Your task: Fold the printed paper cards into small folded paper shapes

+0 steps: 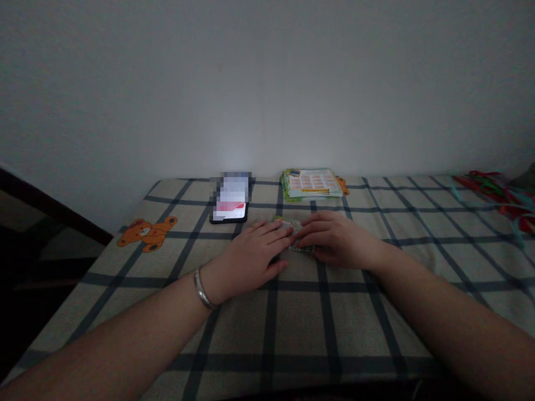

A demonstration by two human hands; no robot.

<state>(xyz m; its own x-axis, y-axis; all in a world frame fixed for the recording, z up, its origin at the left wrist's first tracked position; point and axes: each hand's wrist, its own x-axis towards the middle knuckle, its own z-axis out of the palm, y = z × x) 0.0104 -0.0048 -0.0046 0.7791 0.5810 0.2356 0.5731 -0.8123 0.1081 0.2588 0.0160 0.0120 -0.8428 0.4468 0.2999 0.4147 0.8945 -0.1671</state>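
My left hand and my right hand rest side by side on a checked cloth, fingertips meeting over a small folded piece of printed paper. Both hands lie fairly flat, fingers stretched and pressing on the paper, which is mostly hidden under them. A silver bangle sits on my left wrist.
A phone with a lit screen lies just beyond my left hand. A stack of printed sheets sits by the wall behind my right hand. Red and green ribbons lie at the far right. A bear print marks the cloth's left side.
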